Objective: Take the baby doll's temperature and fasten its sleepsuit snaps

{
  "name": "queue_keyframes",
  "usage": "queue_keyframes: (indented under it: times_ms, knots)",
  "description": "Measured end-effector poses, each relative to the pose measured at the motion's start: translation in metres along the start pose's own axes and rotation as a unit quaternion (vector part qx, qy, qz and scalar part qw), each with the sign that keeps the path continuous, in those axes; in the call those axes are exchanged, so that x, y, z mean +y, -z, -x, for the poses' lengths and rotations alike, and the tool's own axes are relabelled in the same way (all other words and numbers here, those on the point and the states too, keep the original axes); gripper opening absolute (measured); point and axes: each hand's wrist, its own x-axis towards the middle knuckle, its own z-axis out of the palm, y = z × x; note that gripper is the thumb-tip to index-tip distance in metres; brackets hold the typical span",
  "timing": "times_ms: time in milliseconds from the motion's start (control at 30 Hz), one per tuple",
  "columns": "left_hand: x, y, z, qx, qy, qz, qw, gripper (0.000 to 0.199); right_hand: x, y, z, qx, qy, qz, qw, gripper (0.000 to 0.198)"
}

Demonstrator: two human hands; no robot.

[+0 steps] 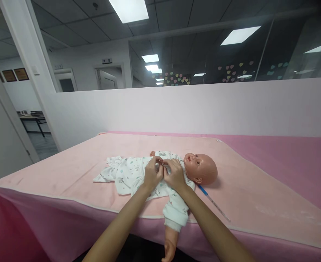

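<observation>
A baby doll (204,169) lies on its back, its head to the right. It wears a white printed shirt (157,192) and matching white printed trousers (113,170). Over the doll's chest, my left hand (152,174) and my right hand (174,174) meet with fingertips pinched together. Both grip the front of the shirt; whether they have a tie, a snap or just the cloth edge is too small to tell. One doll arm (171,240) hangs over the table's near edge. A thermometer-like stick with a blue end (213,202) lies beside the doll's shoulder.
A peach pad (75,171) covers the pink-draped table (299,171); its front edge is close to my forearms. Behind it stands a low white wall (204,112) with glass above. A door (4,123) is on the left, with a desk (35,118) beyond.
</observation>
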Motion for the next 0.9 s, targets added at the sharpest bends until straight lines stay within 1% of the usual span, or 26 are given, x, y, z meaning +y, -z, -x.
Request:
queue_keyframes:
  times_ms: [133, 233, 333, 500, 633, 767, 900]
  knots:
    - [0.0007, -0.0001, -0.0015, 0.014, -0.002, 0.007, 1.000, 0.015, 0.0007, 0.0003, 0.0001, -0.022, 0.003, 0.000, 1.000, 0.022]
    - [0.0005, 0.0003, -0.0024, 0.022, 0.002, 0.007, 1.000, 0.022, 0.0011, 0.0001, -0.0005, -0.056, 0.010, 0.007, 0.998, 0.021]
    - [-0.0012, 0.0004, -0.0030, 0.024, -0.011, 0.014, 1.000, 0.028, 0.0010, -0.0005, -0.0010, -0.077, 0.005, 0.014, 0.997, 0.023]
    - [-0.0045, 0.0007, -0.0045, 0.033, -0.043, 0.006, 0.999, 0.028, -0.0013, -0.0002, -0.0002, -0.076, -0.001, 0.025, 0.997, 0.020]
    - [-0.0047, 0.0024, -0.0056, 0.040, -0.032, -0.012, 0.999, 0.023, -0.0027, 0.0005, 0.0004, -0.067, 0.007, 0.026, 0.997, 0.020]
    - [-0.0041, 0.0034, -0.0055, 0.029, -0.009, -0.048, 0.998, 0.023, -0.0027, 0.0007, -0.0001, -0.066, 0.004, 0.020, 0.998, 0.024]
    - [-0.0051, 0.0024, -0.0053, -0.012, 0.007, -0.090, 0.996, 0.025, -0.0030, 0.0013, -0.0007, -0.082, 0.010, 0.036, 0.996, 0.030]
